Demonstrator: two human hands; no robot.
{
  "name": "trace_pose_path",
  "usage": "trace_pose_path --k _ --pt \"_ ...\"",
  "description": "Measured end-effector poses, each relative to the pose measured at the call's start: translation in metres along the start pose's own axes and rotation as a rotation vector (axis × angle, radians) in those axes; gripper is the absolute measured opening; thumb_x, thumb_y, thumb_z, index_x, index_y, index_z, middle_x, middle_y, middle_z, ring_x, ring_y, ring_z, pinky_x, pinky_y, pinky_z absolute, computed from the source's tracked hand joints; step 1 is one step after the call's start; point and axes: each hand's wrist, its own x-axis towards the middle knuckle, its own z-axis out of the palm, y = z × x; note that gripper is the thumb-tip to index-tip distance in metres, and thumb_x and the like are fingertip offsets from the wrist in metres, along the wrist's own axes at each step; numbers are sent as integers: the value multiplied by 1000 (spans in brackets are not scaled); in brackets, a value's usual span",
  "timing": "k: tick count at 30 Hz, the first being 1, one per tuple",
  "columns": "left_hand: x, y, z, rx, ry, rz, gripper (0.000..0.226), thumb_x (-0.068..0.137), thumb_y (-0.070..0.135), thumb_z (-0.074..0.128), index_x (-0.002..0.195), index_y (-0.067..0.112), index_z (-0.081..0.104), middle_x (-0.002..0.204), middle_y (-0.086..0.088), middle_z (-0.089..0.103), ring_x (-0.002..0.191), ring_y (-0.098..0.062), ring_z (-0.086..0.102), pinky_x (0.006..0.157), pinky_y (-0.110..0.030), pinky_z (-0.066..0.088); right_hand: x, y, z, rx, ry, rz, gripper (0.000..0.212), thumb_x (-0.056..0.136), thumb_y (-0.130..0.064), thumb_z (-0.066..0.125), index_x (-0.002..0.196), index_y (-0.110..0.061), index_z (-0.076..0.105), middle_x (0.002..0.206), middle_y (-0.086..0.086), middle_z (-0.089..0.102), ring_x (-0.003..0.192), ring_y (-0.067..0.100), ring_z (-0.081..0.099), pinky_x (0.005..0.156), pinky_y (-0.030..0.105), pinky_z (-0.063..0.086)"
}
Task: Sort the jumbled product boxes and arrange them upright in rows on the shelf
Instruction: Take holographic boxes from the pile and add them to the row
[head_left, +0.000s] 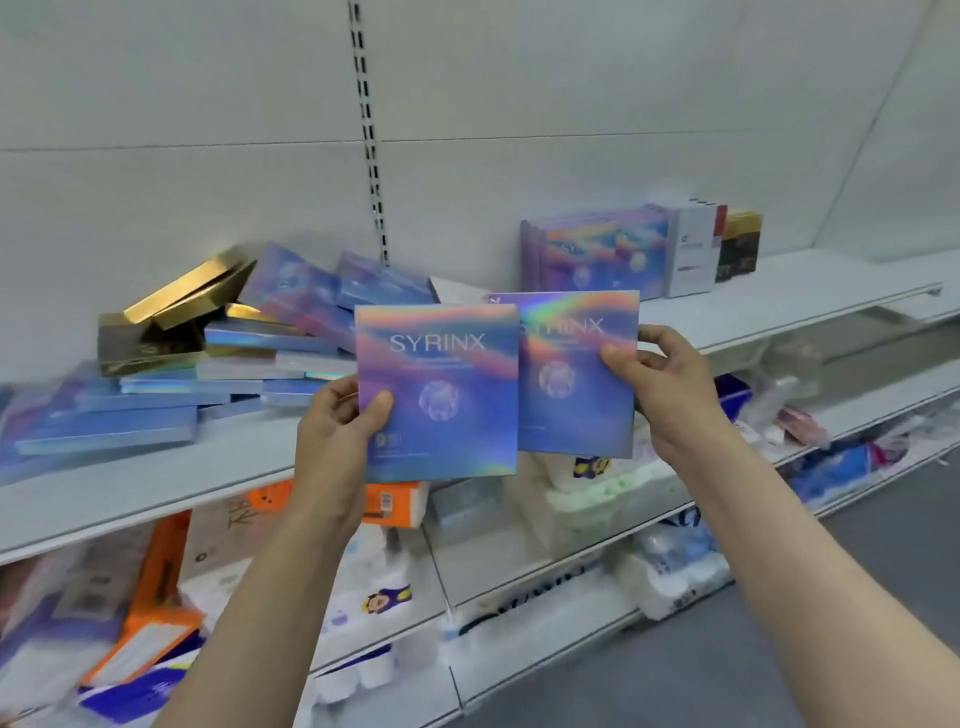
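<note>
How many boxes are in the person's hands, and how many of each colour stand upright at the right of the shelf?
Held, holographic blue: 2, left hand's box, right hand's box
Upright holographic blue row: too blurred to count
Upright white box: 1
Upright black-and-gold box: 1
Countable total: 4

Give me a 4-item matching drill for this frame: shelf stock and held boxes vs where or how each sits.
1. left-hand box
2. right-hand box
3. gold boxes
4. upright row

A. standing on the shelf, right end
B. tumbled atop the pile, left
C. held in front, overlapping the other
D. held behind, partly covered

Pairs: 1-C, 2-D, 3-B, 4-A
</note>
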Motion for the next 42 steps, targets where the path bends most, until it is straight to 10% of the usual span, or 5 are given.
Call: trace_pose_path --k 10,19,29,34,42 --pt "81 -33 130 -64 4 22 17 90 3 63 104 10 57 93 0 71 82 -13 68 78 -30 56 145 29 -68 2 -7 7 29 84 -20 77 106 -27 59 94 4 77 83 21 75 57 29 57" --pt "168 -45 197 -76 77 85 22 90 5 64 111 9 56 96 -2 71 86 -16 68 78 -30 55 298 52 -78 0 -74 -23 38 82 -22 79 113 -28 57 107 22 67 101 39 68 91 61 53" --pt "194 -71 244 -24 126 84 21 89 10 66 108 12 58 103 -6 73 91 -22 71 79 -41 57 367 98 -63 -261 -114 -139 38 77 -22 84 107 -19 63 101 3 66 92 18 60 83 19 52" --pt "198 -82 283 10 127 87 20 88 7 67 104 16 60 106 -10 72 102 -31 68 88 -49 54 384 59 -69 -246 -65 -276 46 80 -23 82 118 -15 59 104 0 65 96 11 63 88 26 53" --pt "206 -87 380 171 11 222 25 87 4 68 104 17 58 102 -2 69 91 -13 66 79 -28 51 416 -27 -103 -705 -622 -515 36 80 -26 80 115 -25 69 107 -13 71 98 2 64 86 18 48"
